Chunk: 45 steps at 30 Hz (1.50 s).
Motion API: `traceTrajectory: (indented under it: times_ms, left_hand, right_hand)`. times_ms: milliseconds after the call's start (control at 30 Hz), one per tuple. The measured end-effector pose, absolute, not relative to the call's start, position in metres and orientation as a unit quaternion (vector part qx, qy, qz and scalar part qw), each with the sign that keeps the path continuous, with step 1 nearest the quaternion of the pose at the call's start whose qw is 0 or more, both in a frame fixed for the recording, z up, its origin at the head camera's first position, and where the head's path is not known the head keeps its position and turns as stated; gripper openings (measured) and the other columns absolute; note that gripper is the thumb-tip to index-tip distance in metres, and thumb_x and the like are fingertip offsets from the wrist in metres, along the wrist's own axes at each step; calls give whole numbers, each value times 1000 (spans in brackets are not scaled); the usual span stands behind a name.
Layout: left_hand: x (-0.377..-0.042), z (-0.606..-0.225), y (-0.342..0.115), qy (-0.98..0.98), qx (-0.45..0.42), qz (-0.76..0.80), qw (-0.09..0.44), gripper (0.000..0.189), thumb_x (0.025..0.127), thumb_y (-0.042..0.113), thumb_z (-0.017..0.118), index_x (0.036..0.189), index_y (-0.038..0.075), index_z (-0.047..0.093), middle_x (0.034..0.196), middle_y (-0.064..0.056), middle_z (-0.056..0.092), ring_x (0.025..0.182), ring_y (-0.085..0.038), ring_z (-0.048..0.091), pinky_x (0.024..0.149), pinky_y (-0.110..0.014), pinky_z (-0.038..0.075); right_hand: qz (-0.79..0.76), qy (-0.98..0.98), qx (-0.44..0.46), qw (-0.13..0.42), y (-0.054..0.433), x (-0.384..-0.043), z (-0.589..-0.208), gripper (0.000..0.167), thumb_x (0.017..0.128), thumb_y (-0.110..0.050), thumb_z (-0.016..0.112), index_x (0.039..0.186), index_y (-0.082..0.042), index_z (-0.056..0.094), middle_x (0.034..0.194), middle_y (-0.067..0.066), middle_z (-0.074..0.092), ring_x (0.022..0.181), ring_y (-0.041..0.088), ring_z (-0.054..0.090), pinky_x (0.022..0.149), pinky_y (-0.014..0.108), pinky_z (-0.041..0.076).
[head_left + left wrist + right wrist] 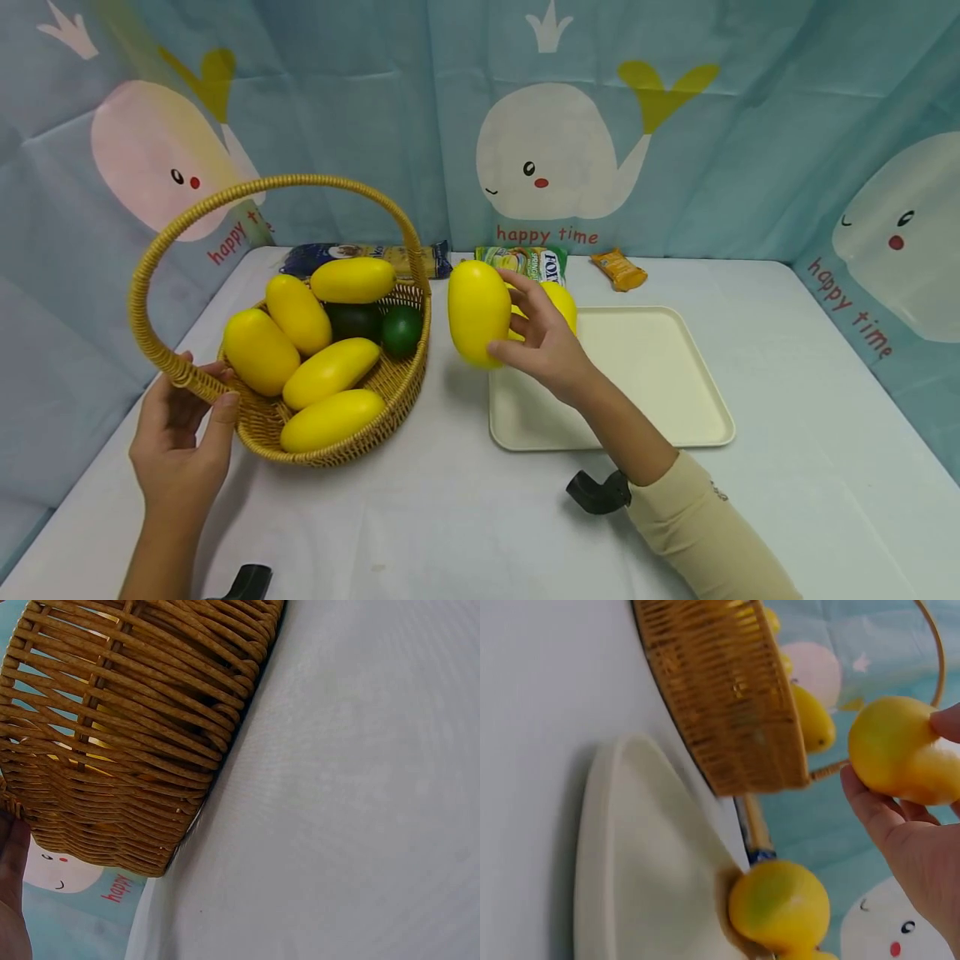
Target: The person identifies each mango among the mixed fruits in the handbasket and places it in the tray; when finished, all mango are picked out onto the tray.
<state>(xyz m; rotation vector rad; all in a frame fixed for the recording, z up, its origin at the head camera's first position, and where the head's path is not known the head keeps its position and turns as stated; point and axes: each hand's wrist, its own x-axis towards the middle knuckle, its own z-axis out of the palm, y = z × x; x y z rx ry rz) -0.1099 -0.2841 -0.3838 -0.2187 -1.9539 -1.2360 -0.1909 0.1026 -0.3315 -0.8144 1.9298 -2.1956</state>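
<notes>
In the head view my right hand [551,342] holds a yellow mango [478,313] between thumb and fingers, raised between the basket and the tray. The right wrist view shows the same mango [892,746] in the fingers. My left hand [183,442] grips the wicker basket [408,392] at the near foot of its arched handle [183,367]. Several yellow mangoes [330,421] lie inside, along with two dark green rounded fruits [401,331]. Behind the right hand, more yellow fruit [561,302] rests at the back left of the cream tray [645,383], partly hidden.
Along the back of the white table lie a blue pasta packet [311,258], a green Fox's candy bag [551,262] and a small orange wrapped snack [619,270]. A whale-print curtain [360,100] encloses the table. Black curved pieces [597,492] sit near the wrists.
</notes>
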Motion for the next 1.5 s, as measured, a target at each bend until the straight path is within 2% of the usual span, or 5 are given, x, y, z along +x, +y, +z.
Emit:
traceTrajectory:
  times_ms: [533, 967, 1267, 1367, 1500]
  left_hand:
    - [-110, -386, -287, -772, -89, -489, 396, 62, 86, -21, 62, 143, -4, 47, 122, -18, 63, 113, -15, 62, 101, -19, 46]
    - [-110, -386, -286, -772, -93, -488, 397, 61, 86, -20, 62, 143, -4, 47, 122, -16, 63, 113, -15, 62, 101, -20, 46]
    - [-109, -380, -280, -770, -94, -488, 400, 59, 87, -19, 61, 143, -5, 47, 121, -18, 63, 113, -16, 62, 102, -21, 46]
    - [-109, -380, -280, -770, -94, -488, 401, 59, 87, -19, 61, 143, -5, 47, 121, -19, 63, 113, -16, 62, 102, -21, 46]
    - [-109, -380, -280, -770, -93, -487, 401, 59, 87, -19, 61, 143, -5, 48, 121, -20, 63, 113, -15, 62, 102, -21, 46]
  right_hand:
    - [-699, 676, -231, -13, 158, -200, -334, 79, 85, 11, 62, 154, -12, 31, 148, 14, 41, 124, 36, 51, 94, 35, 55]
    - [-720, 678, -147, -24, 196, -211, -331, 74, 90, 12, 55, 155, -9, 26, 153, 17, 33, 129, 32, 47, 96, 27, 52]
    - [-701, 713, -15, 0, 224, -223, -337, 76, 94, 0, 58, 159, -15, 21, 157, 16, 26, 128, 32, 43, 92, 24, 53]
    - [-690, 722, 45, 27, 229, -228, -341, 78, 94, -3, 59, 160, -17, 20, 154, 17, 27, 125, 30, 42, 93, 28, 54]
    - [-675, 728, 100, 69, 231, -233, -346, 79, 95, -6, 58, 161, -16, 15, 152, 19, 26, 126, 29, 40, 101, 38, 50]
